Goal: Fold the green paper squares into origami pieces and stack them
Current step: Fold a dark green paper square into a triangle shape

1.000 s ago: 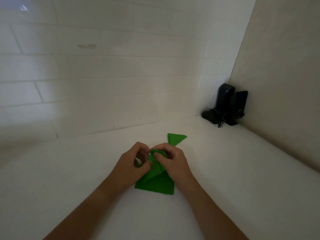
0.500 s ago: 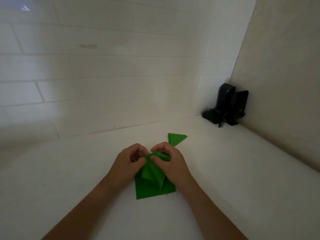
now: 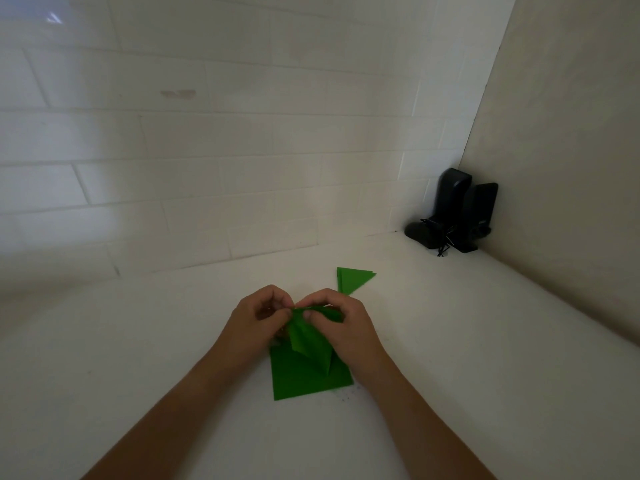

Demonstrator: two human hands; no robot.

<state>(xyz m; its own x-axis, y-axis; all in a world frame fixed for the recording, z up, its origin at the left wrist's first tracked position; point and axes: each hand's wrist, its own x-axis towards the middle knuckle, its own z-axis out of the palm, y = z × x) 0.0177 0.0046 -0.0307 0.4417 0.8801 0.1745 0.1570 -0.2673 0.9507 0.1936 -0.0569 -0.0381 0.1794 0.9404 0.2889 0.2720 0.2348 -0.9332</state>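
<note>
1. White counter runs back to a tiled wall across the upper frame and a plain side wall at right; they meet in the corner at upper right. Bare counter lies left, right and below the hands.
2. Green paper piece sits centre frame, lifted at its top. Left hand and right hand both pinch its upper edge, fingers curled, fingertips nearly touching.
3. Flat green paper sheet lies on the counter under the piece, its lower edge toward the bottom of the frame.
4. Versus 1.0 s ago: the flat sheet shows more area below the hands, and the held piece stands up more.
5. Folded green triangle lies just above right of the right hand, apart from it.
6. Two black speakers stand in the upper-right corner, well apart from the hands.
</note>
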